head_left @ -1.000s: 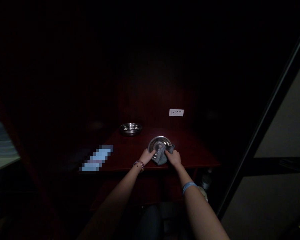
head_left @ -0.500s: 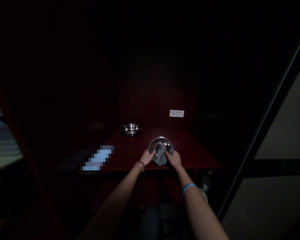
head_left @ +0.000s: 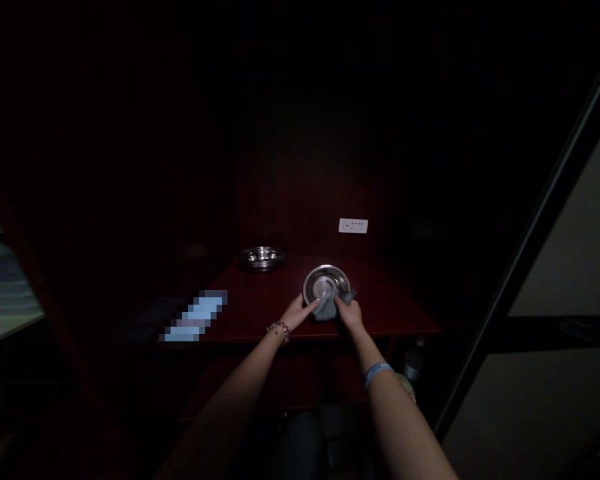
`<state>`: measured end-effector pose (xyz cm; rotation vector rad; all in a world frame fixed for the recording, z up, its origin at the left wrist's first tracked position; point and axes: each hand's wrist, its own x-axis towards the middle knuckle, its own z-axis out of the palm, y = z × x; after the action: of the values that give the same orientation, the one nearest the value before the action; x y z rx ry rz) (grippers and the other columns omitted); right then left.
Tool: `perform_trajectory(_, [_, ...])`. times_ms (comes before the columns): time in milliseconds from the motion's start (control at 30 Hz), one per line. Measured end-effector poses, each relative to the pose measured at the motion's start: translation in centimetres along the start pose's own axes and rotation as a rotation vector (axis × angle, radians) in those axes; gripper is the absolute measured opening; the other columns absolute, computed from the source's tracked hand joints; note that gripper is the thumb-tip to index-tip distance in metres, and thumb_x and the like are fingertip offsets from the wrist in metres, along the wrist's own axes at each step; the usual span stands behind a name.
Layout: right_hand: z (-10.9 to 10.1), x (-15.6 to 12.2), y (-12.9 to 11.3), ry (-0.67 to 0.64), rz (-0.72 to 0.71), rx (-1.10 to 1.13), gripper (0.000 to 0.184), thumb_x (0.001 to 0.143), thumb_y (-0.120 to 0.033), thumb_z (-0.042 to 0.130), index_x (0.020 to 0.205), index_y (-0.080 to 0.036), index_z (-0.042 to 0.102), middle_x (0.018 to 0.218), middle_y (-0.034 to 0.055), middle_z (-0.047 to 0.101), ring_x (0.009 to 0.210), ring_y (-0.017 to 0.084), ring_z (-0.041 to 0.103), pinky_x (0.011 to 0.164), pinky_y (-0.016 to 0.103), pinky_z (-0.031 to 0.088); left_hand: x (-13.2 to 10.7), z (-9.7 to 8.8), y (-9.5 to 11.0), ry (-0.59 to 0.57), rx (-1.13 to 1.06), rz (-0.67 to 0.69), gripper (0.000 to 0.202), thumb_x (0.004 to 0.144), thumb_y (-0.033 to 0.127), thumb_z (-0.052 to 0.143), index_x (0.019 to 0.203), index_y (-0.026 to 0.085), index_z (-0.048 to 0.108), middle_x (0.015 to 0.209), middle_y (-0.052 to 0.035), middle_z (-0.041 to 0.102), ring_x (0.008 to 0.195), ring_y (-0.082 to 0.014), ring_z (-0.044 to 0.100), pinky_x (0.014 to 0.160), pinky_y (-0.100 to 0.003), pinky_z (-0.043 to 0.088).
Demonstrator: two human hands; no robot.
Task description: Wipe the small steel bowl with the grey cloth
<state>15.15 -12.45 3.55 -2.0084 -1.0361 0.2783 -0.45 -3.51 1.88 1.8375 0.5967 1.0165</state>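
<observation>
A shiny metal bowl (head_left: 325, 282) stands tilted toward me on the dark red table (head_left: 260, 313), near its front edge. My right hand (head_left: 349, 311) is closed on a grey cloth (head_left: 326, 308) pressed against the bowl's near rim. My left hand (head_left: 298, 311), with a bead bracelet on the wrist, lies beside the bowl's left side with its fingers stretched out toward the cloth. The room is very dark.
A second metal bowl (head_left: 262, 257) sits farther back on the left of the table. A white wall plate (head_left: 353, 225) is on the panel behind. A blurred pale patch (head_left: 195, 315) lies at the table's left end. A dark frame (head_left: 525, 240) slants on the right.
The bowl has shifted slightly right and tipped up more toward me. My left hand has come off its rim and its fingers now stretch out. The cloth has bunched at the near rim.
</observation>
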Motion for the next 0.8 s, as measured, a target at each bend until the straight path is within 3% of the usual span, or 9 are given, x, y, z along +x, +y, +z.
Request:
perform_trajectory(167, [0.0,-0.1,-0.3,-0.029,0.066,0.038,0.046,0.085,-0.048,0.047,0.105,-0.012,0.067,0.101,0.0155,0.069,0.098,0.021,0.065,0.078,0.025,0.048,0.2,-0.2,-0.5,-0.037,0.066,-0.026,0.053,0.077,0.046,0.058,0.119,0.014,0.057,0.124,-0.0115,0.060,0.118,-0.0253,0.053,0.105,-0.039,0.035])
perform_trajectory(433, [-0.2,0.0,-0.4,-0.051,0.049,0.004,0.042,0.083,-0.047,0.051,0.102,-0.015,0.069,0.101,0.0132,0.070,0.099,0.022,0.064,0.079,0.026,0.048,0.5,-0.1,-0.8,0.063,0.032,0.044,0.053,0.075,0.027,0.059,0.125,0.013,0.050,0.129,-0.0106,0.056,0.122,-0.0216,0.048,0.106,-0.033,0.034])
perform_trajectory(500, [-0.3,0.1,-0.3,-0.046,0.050,0.012,0.042,0.082,-0.047,0.052,0.103,-0.015,0.069,0.101,0.0131,0.070,0.098,0.022,0.065,0.078,0.026,0.048,0.4,-0.1,-0.7,0.059,0.029,0.021,0.054,0.075,0.026,0.058,0.126,0.013,0.048,0.121,-0.0104,0.061,0.113,-0.0210,0.055,0.098,-0.032,0.041])
perform_trajectory(600, [-0.3,0.1,-0.2,-0.044,0.041,0.018,0.042,0.082,-0.046,0.052,0.104,-0.014,0.068,0.100,0.0131,0.070,0.097,0.021,0.066,0.077,0.024,0.049,0.3,-0.2,-0.4,0.031,0.001,-0.082,0.050,0.078,0.031,0.054,0.124,0.014,0.048,0.092,-0.0061,0.068,0.078,-0.0166,0.063,0.069,-0.027,0.050])
perform_trajectory(700, [-0.4,0.2,-0.1,-0.043,0.027,0.031,0.041,0.082,-0.044,0.052,0.104,-0.013,0.069,0.100,0.0131,0.070,0.097,0.021,0.065,0.077,0.024,0.049,0.2,-0.3,0.0,0.038,-0.030,-0.131,0.039,0.078,0.035,0.053,0.110,0.014,0.056,0.071,0.0001,0.062,0.056,-0.0105,0.054,0.049,-0.020,0.041])
perform_trajectory(800, [-0.3,0.2,-0.1,-0.044,0.022,0.057,0.040,0.082,-0.042,0.053,0.103,-0.013,0.069,0.100,0.0127,0.070,0.098,0.021,0.065,0.078,0.024,0.048,0.1,-0.4,0.4,0.049,-0.053,-0.136,0.035,0.077,0.038,0.053,0.101,0.013,0.059,0.064,0.0020,0.058,0.050,-0.0087,0.049,0.044,-0.018,0.034])
